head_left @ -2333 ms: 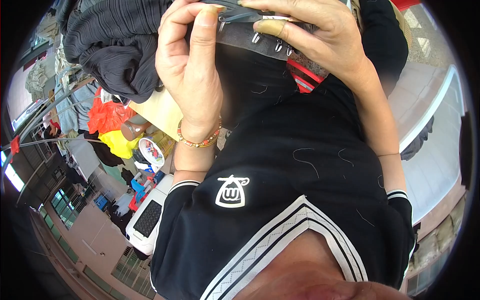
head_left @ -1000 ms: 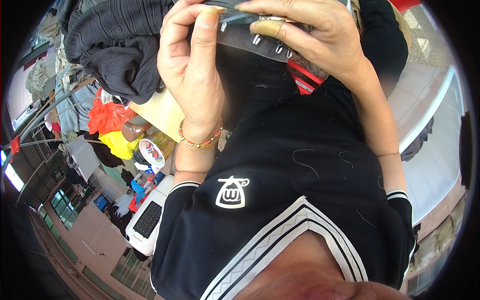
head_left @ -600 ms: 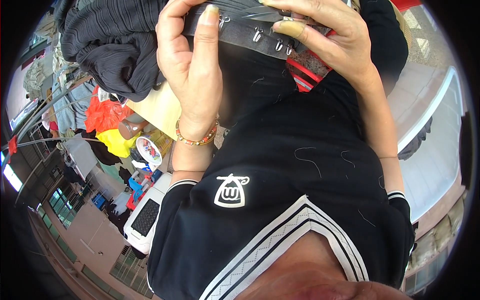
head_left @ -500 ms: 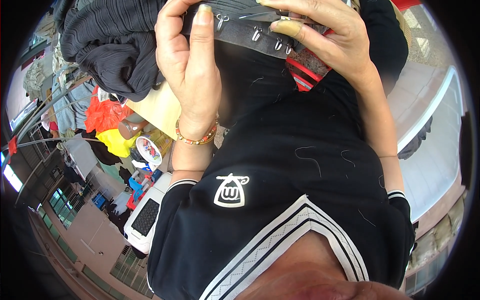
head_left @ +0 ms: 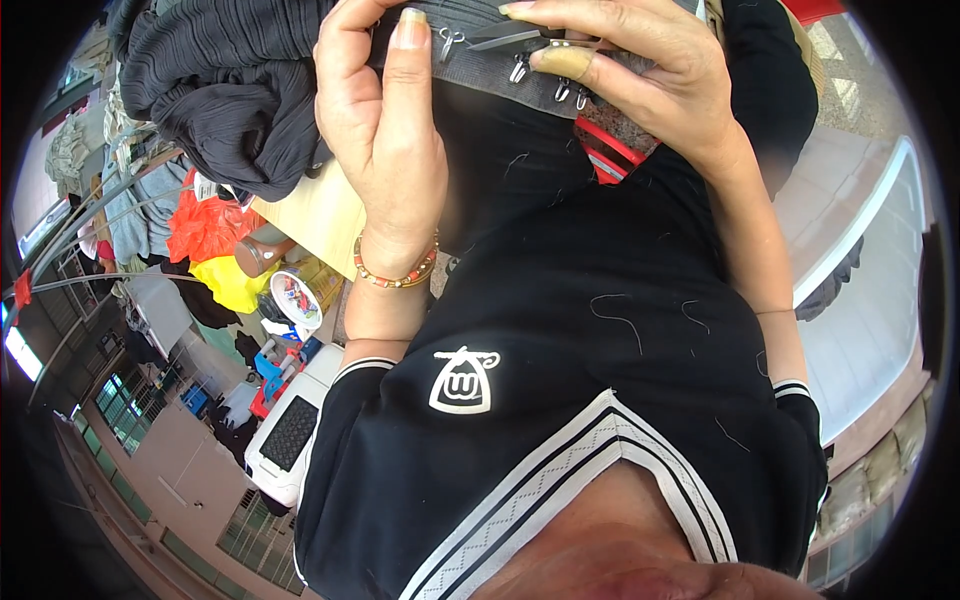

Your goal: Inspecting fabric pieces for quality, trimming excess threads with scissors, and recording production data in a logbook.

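Pinkish wall (head_left: 150, 460) at 8 o'clock, orange bag (head_left: 205, 230) at 9; dark band (head_left: 490, 76) with metal hooks (head_left: 448, 45) at 12.
Left hand (head_left: 390, 130), at 11, is pinched on the band, thumb nearest, probably to hold it steady; its forearm (head_left: 378, 320) rises toward 12. Right hand (head_left: 660, 70), at 1, clamps snips (head_left: 508, 41) between thumb and fingers, seemingly for control, blades toward 9, tip beside one hook; its forearm slants toward 11.

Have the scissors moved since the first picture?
Yes, rightward: the scissors first reached the leftmost metal hook; now they stop just right of it.
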Motion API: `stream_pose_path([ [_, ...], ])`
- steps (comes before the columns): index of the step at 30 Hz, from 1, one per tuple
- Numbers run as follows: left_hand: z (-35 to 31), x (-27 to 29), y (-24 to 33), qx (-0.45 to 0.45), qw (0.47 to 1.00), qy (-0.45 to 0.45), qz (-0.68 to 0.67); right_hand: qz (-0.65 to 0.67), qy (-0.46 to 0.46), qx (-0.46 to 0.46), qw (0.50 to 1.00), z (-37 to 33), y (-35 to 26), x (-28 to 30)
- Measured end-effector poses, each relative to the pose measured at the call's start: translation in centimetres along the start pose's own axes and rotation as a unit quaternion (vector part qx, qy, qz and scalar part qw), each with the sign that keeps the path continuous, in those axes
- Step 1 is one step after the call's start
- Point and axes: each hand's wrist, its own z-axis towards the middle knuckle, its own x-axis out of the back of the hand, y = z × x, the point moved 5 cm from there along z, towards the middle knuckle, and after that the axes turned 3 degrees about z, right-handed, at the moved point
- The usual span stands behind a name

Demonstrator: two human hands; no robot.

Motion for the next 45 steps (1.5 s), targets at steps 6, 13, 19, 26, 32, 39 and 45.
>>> stream_pose_path([
  [6,0.3,0.6,-0.2,-0.023,0.999,0.024,0.031,0.157,0.000,-0.104,0.982,-0.5,0.5,0.7],
  [13,0.7,2.6,-2.6,-0.142,0.988,0.036,0.044,0.197,0.041,-0.162,0.966,-1.4,1.6,1.2],
  [19,1.0,3.9,-3.6,-0.162,0.984,0.040,0.064,0.122,-0.004,-0.142,0.982,-1.5,1.7,0.7],
  [26,0.7,6.6,-9.2,0.003,0.994,0.045,-0.102,0.059,-0.019,-0.097,0.993,-2.9,3.2,0.6],
  [32,-0.7,7.5,-4.3,-0.127,0.983,0.128,0.038,-0.005,-0.030,-0.046,0.998,-2.0,1.7,0.4],
  [39,-2.7,4.5,-0.9,-0.253,0.942,0.037,0.216,-0.027,-0.010,-0.029,0.999,-1.5,1.4,0.0],
  [45,-2.4,3.3,0.3,-0.252,0.915,-0.002,0.315,-0.047,-0.006,-0.014,0.999,-1.7,1.1,0.1],
])
